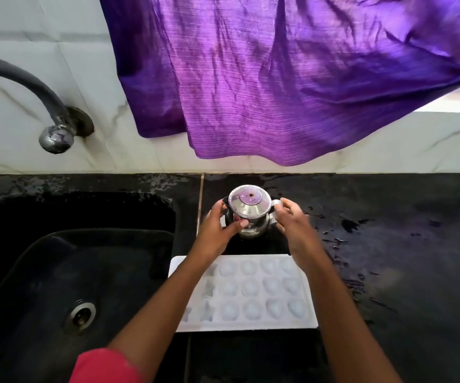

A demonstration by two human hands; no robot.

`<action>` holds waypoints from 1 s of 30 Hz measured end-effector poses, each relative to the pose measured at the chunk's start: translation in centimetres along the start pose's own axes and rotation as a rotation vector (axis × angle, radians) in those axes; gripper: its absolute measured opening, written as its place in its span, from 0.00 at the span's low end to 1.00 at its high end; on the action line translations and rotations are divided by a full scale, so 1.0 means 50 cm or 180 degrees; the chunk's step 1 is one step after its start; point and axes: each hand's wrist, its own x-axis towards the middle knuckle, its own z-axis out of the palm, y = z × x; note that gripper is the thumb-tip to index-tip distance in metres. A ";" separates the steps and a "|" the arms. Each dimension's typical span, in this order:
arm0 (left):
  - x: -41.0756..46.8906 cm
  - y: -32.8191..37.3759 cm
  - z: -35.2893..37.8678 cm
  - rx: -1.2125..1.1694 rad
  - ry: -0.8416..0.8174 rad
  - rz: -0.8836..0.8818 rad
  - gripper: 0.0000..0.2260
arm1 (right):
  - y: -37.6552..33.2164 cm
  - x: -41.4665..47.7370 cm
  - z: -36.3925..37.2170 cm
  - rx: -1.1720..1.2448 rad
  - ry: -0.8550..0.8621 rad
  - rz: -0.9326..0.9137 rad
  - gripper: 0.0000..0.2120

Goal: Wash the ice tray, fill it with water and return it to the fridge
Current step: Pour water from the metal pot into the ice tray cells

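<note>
so from my end both hands are on the steel jug (248, 214): left hand (217, 230) fingers wrapped round its belly, right hand (292, 219) fingers pinched on the handle. The ice tray (251, 294) lies flat just behind the fingers, under the forearms, its left end right at the sink (57, 272) rim. My worry: tip the jug too fast and water overshoots those small cells, or a forearm nudges the tray toward the sink. The wet counter (389, 244) right of the fingers is open; the wall sits close beyond them
</note>
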 end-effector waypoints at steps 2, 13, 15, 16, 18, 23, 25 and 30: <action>0.003 -0.004 0.007 -0.0105 0.0038 0.0015 0.25 | 0.006 0.011 0.006 -0.0010 -0.0004 -0.0053 0.14; -0.024 0.019 0.007 -0.0246 0.0041 0.0206 0.25 | 0.002 -0.022 0.018 0.0260 0.0223 -0.0635 0.04; -0.035 0.030 0.004 -0.0309 0.0014 0.0222 0.27 | -0.007 -0.041 0.015 0.0362 0.0261 -0.0785 0.04; -0.041 0.038 0.003 -0.0355 -0.0004 0.0251 0.25 | -0.012 -0.050 0.012 0.0418 0.0303 -0.0831 0.04; -0.053 0.057 -0.002 -0.0485 -0.0056 0.0300 0.24 | -0.024 -0.070 0.007 0.0527 0.0327 -0.0956 0.04; -0.098 0.099 -0.004 -0.0701 -0.0135 0.0281 0.20 | -0.044 -0.129 0.012 0.1070 0.0253 -0.1211 0.04; -0.122 0.110 -0.001 -0.0702 -0.0123 0.0276 0.19 | -0.050 -0.150 0.016 0.1456 0.0200 -0.1248 0.07; -0.168 0.136 0.002 -0.0604 -0.0213 0.0433 0.18 | -0.050 -0.198 0.019 0.1968 0.0314 -0.1186 0.06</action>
